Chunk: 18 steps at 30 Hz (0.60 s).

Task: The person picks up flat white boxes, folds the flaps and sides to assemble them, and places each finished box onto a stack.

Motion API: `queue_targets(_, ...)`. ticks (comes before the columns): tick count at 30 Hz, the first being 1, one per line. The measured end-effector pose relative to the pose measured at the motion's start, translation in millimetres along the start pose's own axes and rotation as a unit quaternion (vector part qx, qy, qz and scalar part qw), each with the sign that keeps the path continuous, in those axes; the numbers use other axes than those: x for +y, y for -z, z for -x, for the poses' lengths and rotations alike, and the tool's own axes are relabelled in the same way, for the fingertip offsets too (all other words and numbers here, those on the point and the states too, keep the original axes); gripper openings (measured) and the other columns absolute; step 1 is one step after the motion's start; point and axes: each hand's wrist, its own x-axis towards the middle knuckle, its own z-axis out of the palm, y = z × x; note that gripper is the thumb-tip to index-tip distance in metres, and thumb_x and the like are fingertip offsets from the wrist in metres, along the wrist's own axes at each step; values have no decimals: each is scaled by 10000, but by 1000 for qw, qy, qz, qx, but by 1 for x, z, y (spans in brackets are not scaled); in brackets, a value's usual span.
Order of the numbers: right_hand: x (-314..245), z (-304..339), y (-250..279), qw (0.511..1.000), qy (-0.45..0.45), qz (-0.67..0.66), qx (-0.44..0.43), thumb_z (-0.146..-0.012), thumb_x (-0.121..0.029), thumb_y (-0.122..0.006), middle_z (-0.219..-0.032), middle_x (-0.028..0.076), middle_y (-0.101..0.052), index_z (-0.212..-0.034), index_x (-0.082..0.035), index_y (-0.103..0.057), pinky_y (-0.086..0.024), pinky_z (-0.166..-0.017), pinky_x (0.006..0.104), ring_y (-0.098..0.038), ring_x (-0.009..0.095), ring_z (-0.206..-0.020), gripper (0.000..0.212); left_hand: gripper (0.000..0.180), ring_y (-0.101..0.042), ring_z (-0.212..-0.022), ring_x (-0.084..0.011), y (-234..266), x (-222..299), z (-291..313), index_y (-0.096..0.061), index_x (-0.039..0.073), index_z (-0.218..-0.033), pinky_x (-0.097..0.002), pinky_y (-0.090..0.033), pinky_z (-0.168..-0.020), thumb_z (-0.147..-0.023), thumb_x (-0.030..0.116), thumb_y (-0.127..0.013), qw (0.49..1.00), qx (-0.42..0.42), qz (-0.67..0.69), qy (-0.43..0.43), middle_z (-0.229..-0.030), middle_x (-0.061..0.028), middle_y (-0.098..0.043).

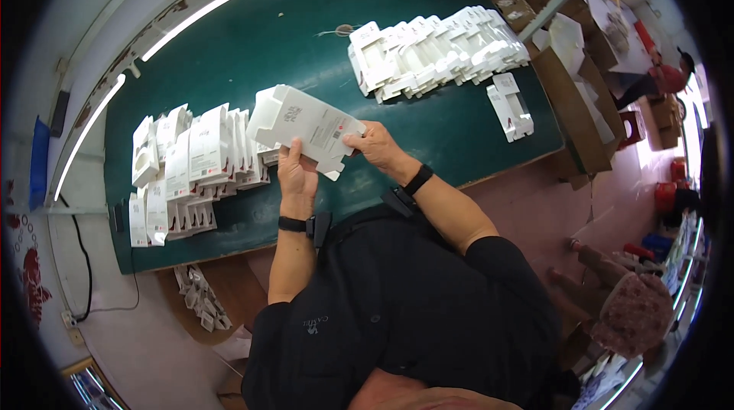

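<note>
Between my two hands is a white folding carton (310,123) with small dark print and a small red mark, its end flaps standing out at the near end. My left hand (297,177) grips its near left edge, thumb on the upper face and the other fingers mostly hidden. At the near right corner, my right hand (380,150) pinches the carton between thumb and fingers. To the left stand piled white cartons (202,154) in overlapping rows. Farther off on the right lies a long row of overlapping white cartons with cut-out windows (436,50).
A single windowed carton (510,108) lies at the right end of the green table (306,27). Beyond that end stands an open cardboard box (585,112). White pieces fill a brown container (202,299) below the table's near left edge. Other people (634,310) are at the right.
</note>
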Motion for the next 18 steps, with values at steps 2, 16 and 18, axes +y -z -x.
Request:
queue_targets(2, 4, -1, -2, 1000, 7, -5, 14, -980, -118, -620, -979, 42, -711, -1141, 9, -678, -521, -711, 261, -625, 99, -800, 213, 389, -557, -1280, -273, 5, 2, 0, -463, 101, -1427, -479, -459, -1089, -1048, 161, -528, 1000, -15, -8, 9, -1407, -83, -548)
queue_targets(16, 10, 16, 32, 984, 96, 23, 148, -955, -136, -640, -876, 22, -698, -1113, 12, -693, -495, -646, 262, -592, 84, -721, 223, 425, -595, -1184, -208, 31, -14, -8, -475, 123, -1397, -380, -483, -994, -1037, 321, -583, 990, 59, -32, 127, -1337, -58, -587)
queue_targets(18, 5, 23, 34, 983, 102, 25, 148, -957, -142, -639, -862, 31, -707, -1111, 1, -701, -498, -647, 273, -601, 92, -718, 218, 407, -602, -1166, -191, 16, -16, -4, -516, 117, -1363, -370, -485, -988, -1031, 339, -594, 988, 64, -68, 120, -1301, -42, -615)
